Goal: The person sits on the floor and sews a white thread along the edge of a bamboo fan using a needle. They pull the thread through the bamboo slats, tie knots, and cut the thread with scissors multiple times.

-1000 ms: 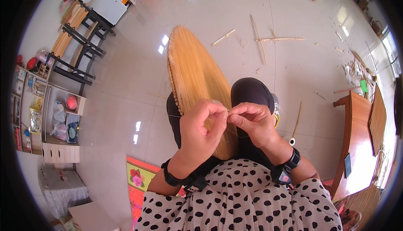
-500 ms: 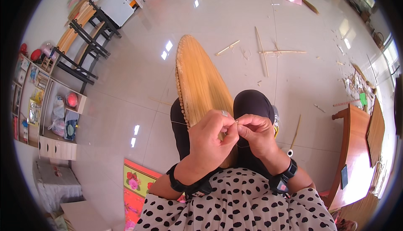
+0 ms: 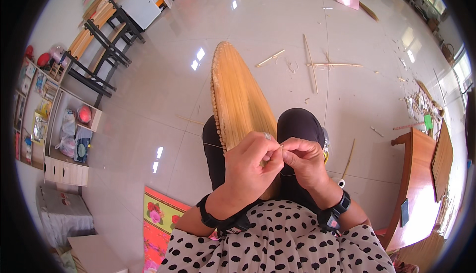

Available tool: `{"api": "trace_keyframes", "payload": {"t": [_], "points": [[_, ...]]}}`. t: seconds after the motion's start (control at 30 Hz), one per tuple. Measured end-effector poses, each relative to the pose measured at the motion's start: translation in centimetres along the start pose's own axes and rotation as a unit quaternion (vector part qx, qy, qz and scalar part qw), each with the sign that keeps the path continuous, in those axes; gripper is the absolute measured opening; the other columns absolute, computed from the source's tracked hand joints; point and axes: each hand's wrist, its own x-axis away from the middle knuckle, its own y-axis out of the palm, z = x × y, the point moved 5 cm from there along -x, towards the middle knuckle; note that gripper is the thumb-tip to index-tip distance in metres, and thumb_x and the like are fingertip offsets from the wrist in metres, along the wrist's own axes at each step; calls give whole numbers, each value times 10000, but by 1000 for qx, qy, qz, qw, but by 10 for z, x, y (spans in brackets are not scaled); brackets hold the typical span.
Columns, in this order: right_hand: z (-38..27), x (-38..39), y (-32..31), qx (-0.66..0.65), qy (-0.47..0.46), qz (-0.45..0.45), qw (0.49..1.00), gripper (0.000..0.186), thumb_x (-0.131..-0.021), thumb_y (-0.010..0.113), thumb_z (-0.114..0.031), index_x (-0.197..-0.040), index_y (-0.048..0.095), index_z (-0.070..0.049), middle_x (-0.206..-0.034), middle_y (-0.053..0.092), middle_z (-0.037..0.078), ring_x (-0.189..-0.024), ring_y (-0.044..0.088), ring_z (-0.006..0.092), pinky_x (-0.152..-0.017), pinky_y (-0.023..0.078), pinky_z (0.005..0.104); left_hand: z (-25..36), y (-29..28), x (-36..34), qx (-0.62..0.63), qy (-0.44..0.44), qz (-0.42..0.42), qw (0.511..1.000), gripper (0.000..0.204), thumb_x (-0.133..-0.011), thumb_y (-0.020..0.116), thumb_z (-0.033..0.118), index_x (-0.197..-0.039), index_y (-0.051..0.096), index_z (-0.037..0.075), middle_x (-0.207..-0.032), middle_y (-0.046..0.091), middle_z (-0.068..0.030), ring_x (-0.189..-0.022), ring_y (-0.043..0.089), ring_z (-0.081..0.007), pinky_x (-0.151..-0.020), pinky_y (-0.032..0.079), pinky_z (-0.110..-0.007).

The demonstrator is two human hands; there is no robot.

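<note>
Left hand, right hand: I see fingers pinched on fine thread. Straw panel over lap, tip past lap's front edge.

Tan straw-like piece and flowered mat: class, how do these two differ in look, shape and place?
The tan straw-like piece is plain, while the flowered mat is red and yellow-green with blooms. The piece has a rounded tip; the mat shows straight edges. The piece is at the person's legs; the mat lies on the floor. Both are partly hidden.
</note>
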Motion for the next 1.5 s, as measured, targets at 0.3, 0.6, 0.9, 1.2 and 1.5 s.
{"api": "trace_keyframes", "payload": {"t": [0.3,0.6,0.9,1.2,1.5], "points": [[0,0,0,12,6,-7,1000,93,-886,667,39,-957,712,0,-945,689,36,-865,617,98,-806,499,249,0,-1,1,-6,4,-8,1000,180,-736,699,-112,-797,573,1,-796,627,-77,-621,613,-125,-577,499,-228],[-2,1,1,28,-3,-10,1000,95,-886,672,31,-962,719,0,-946,689,42,-865,617,99,-804,498,250,0,0,1,-6,17,1,1000,193,-736,711,-76,-807,574,41,-777,604,-56,-592,634,-149,-530,512,-248],[-2,0,1,29,-6,-11,1000,103,-890,669,30,-974,721,1,-950,690,46,-868,616,98,-801,494,248,0,-1,1,6,-8,-13,1000,161,-763,709,-89,-808,580,-4,-775,625,-81,-617,586,-121,-576,474,-226],[-2,1,3,20,-2,-21,1000,107,-900,658,26,-986,719,10,-957,696,56,-876,618,102,-813,493,252,-2,0,1,30,-25,-17,999,129,-782,706,-83,-811,599,-17,-752,610,-69,-622,575,-105,-575,463,-219],[-5,1,4,16,-2,-24,1000,108,-901,665,10,-990,726,14,-955,700,63,-883,629,105,-826,503,255,-9,1,3,80,-81,-47,992,93,-809,693,-74,-837,619,-24,-795,611,-67,-635,564,-85,-568,441,-208]]}}
